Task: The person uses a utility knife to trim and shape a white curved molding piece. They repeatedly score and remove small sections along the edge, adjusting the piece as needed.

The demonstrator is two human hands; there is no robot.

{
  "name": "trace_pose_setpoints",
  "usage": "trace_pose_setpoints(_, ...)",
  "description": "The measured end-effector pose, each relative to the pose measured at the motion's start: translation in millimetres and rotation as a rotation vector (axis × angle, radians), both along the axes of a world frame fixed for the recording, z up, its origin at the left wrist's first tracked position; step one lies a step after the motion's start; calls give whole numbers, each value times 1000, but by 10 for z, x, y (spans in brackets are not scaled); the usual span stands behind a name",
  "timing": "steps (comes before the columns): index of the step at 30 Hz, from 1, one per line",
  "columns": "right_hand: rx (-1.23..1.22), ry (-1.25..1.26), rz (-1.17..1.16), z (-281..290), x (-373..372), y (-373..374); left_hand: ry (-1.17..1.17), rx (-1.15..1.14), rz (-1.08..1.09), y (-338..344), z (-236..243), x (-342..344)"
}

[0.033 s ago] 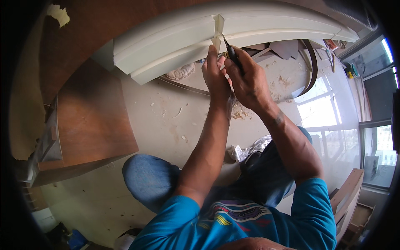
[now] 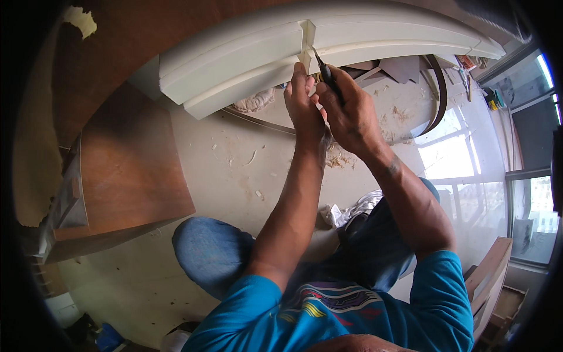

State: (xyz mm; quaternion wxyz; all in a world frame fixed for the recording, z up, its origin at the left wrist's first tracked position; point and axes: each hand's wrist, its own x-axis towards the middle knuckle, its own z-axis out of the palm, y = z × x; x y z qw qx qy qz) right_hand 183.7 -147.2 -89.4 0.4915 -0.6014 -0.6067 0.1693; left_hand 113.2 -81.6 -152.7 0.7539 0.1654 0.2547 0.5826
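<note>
A person in a blue shirt and jeans crouches on a dusty floor, working on a long cream-coloured moulding that runs across above the hands. The right hand has its grip closed around a dark-handled cutting tool, the blade tip set against a small raised cream piece at a joint in the moulding. The left hand is closed too, pressed beside the right just under the moulding's lower edge; what it pinches I cannot tell.

Judging by the pale shavings scattered on the floor beneath the hands, a fair amount of trimming looks done. The raised piece stands proud of the moulding's face, so the joint seems not yet flush and some paring appears left. A brown wooden panel lies at the floor's left side, well apart from the work.
</note>
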Motion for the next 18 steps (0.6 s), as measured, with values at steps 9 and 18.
trace_pose_setpoints(9,-37,27,-45,-17,-23,56,-83,296,32,131,111,22)
trace_pose_setpoints(18,2,18,-57,-97,-89,65,53,426,7,186,17,-33)
